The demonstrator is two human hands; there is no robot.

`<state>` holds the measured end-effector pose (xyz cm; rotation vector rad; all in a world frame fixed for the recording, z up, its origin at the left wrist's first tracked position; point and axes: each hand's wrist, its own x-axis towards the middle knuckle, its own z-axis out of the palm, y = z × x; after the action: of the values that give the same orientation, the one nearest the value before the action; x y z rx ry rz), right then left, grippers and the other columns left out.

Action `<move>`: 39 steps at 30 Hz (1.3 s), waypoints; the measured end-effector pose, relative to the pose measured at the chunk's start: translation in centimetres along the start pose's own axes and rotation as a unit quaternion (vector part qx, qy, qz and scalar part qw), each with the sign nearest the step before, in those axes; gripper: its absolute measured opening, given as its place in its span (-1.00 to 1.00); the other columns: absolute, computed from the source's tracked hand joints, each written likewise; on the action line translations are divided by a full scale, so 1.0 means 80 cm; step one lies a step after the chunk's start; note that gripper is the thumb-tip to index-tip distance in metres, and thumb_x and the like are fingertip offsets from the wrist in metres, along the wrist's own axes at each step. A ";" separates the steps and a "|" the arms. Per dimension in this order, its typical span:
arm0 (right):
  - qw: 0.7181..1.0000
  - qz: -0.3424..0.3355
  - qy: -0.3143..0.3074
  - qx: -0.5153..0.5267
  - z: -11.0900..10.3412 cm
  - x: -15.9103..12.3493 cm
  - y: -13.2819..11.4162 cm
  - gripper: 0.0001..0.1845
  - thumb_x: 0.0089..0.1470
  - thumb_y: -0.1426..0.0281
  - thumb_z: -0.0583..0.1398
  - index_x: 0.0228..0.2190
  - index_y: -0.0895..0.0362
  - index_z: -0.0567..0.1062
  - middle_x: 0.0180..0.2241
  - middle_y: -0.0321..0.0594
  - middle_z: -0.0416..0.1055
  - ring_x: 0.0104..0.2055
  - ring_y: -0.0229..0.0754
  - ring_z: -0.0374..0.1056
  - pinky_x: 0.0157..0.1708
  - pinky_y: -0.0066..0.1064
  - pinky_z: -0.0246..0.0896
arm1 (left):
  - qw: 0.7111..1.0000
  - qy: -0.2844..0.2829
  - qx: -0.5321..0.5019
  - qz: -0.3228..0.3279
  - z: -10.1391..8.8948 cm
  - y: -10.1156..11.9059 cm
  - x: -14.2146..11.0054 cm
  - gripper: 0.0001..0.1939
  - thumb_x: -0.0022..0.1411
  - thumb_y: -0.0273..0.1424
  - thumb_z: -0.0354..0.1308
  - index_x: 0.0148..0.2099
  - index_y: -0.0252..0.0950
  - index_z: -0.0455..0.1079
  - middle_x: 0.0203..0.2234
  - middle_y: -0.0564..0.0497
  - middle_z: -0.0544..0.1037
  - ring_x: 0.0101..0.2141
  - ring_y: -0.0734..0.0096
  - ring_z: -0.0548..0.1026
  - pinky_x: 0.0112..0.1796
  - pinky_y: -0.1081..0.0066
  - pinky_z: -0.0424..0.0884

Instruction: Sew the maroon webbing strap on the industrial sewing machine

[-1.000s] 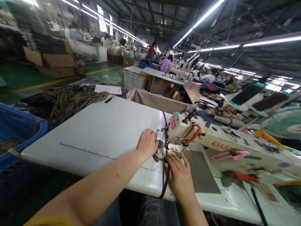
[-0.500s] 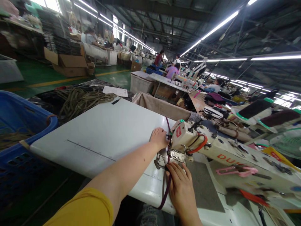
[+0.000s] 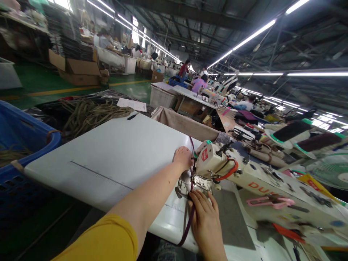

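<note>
A narrow dark purple strip (image 3: pixel 187 228) runs through the sewing machine (image 3: pixel 208 157), under its head, and hangs over the table's front edge. Behind the needle area my left hand (image 3: pixel 183 158) is closed on the strip, close to the machine head; its fingertips are partly hidden. In front of the metal plate (image 3: pixel 184 187), my right hand (image 3: pixel 206 214) has the strip between its thumb and fingers, the fingers lying low on the table. The strip's far part (image 3: pixel 192 143) continues past my left hand toward the back edge.
The white sewing table (image 3: pixel 108 145) carries a printed ruler line. A blue basket (image 3: pixel 51 139) stands left, near a heap of olive straps (image 3: pixel 95 115). A cloth-lined bin (image 3: pixel 185 125) lies behind. Pink-handled snips (image 3: pixel 270 202) rest by the machine arm. Other people work farther back.
The view has shifted slightly, so the table and machine appear a little farther left. Both hands keep nearly the same places on the strip.
</note>
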<state>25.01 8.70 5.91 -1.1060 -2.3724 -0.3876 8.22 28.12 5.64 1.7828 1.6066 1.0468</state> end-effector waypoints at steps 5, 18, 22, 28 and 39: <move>1.000 0.014 -0.002 0.003 -0.002 0.001 -0.005 -0.70 0.47 0.39 0.10 0.13 0.06 0.52 0.11 -0.14 0.60 0.19 -0.05 0.49 0.39 -0.02 0.04 | 0.984 0.038 -0.172 -0.041 -0.011 -0.012 0.006 -0.91 0.09 -0.46 0.41 -0.36 -0.23 0.55 -0.18 -0.11 0.60 0.09 0.01 0.46 0.29 0.09 0.23; 0.998 0.050 -0.016 0.041 -0.007 0.001 -0.012 -0.68 0.47 0.39 0.10 0.11 0.08 0.58 0.10 -0.09 0.61 0.20 -0.04 0.49 0.40 0.05 0.15 | 0.758 0.076 -0.631 -0.144 -0.077 -0.034 -0.024 -0.73 0.19 -0.45 0.43 -0.22 -0.26 0.35 -0.34 0.02 0.57 -0.25 0.42 0.59 -0.01 0.33 0.55; 0.997 0.057 -0.018 0.047 -0.009 0.001 -0.013 -0.66 0.46 0.38 0.11 0.14 0.07 0.57 0.10 -0.08 0.61 0.20 -0.04 0.48 0.39 0.06 0.17 | 0.735 0.054 -0.653 -0.171 -0.088 -0.037 -0.039 -0.81 0.19 -0.58 0.40 -0.20 -0.33 0.47 -0.35 0.00 0.59 -0.32 0.47 0.56 -0.09 0.41 0.57; 0.996 0.066 -0.021 0.058 -0.008 -0.001 -0.013 -0.69 0.46 0.40 0.12 0.10 0.10 0.58 0.10 -0.08 0.60 0.19 -0.04 0.48 0.40 0.05 0.16 | 0.758 -0.012 -0.629 -0.171 -0.109 -0.039 -0.090 -0.71 0.06 -0.63 0.47 -0.11 -0.45 0.63 -0.32 -0.09 0.65 -0.31 0.43 0.58 -0.13 0.41 0.58; 0.996 0.067 -0.003 0.050 -0.009 0.001 -0.014 -0.69 0.44 0.40 0.14 0.10 0.14 0.59 0.09 -0.07 0.61 0.18 -0.02 0.49 0.36 0.01 0.27 | 0.851 -0.076 -0.501 -0.138 -0.119 -0.028 -0.142 -0.46 -0.20 -0.39 0.67 -0.09 -0.33 0.70 -0.31 -0.07 0.68 -0.30 0.37 0.55 -0.18 0.36 0.51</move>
<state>24.36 7.74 6.46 -1.2122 -2.2796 -0.2158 -0.83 16.21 6.98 0.8581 0.8689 1.2282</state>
